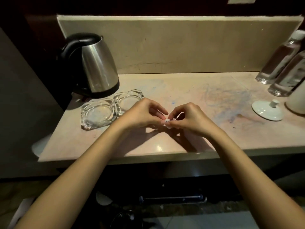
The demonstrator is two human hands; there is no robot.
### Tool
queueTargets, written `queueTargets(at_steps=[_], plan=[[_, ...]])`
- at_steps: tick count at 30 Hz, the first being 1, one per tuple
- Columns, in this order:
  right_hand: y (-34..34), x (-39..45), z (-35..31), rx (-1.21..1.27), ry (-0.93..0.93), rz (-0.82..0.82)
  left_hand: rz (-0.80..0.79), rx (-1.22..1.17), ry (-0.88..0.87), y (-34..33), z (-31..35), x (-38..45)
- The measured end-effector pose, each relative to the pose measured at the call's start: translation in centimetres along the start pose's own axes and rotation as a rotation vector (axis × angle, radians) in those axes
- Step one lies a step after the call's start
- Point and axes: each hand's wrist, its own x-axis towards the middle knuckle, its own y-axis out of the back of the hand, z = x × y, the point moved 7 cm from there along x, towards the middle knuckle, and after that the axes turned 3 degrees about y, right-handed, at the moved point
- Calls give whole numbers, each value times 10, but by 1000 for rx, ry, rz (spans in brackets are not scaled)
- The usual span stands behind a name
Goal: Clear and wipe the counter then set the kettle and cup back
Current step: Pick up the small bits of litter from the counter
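Kettle (95, 66) stands behind two glass ashtrays (112, 108); both hold nothing.

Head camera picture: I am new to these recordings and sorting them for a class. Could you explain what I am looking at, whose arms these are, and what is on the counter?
No machine here: a person wears a camera on the head, looking down at their own bare arms. The left hand and right hand together pinch a small white scrap just above the counter, which shows bluish smudges. At the left stand a steel kettle and two glass ashtrays, side by side. At the right lie a white lid, two clear bottles and part of a white vessel at the edge.
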Motion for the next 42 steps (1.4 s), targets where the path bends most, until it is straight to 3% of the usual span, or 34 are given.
queueTargets(at_steps=[9, 17, 26, 35, 42], plan=[[-53, -76, -46, 64, 106, -44, 87, 105, -31, -6, -22, -110], [-133, -129, -40, 46, 77, -137, 118, 95, 84, -32, -93, -177], [-309, -143, 59, 36, -151, -315, 45, 109, 356, -75, -289, -177], [-486, -155, 163, -38, -255, -451, 34, 142, 535, -123, -486, -178], [-534, -155, 205, -108, -253, -610, -23, 185, 674, -134, -557, -183]])
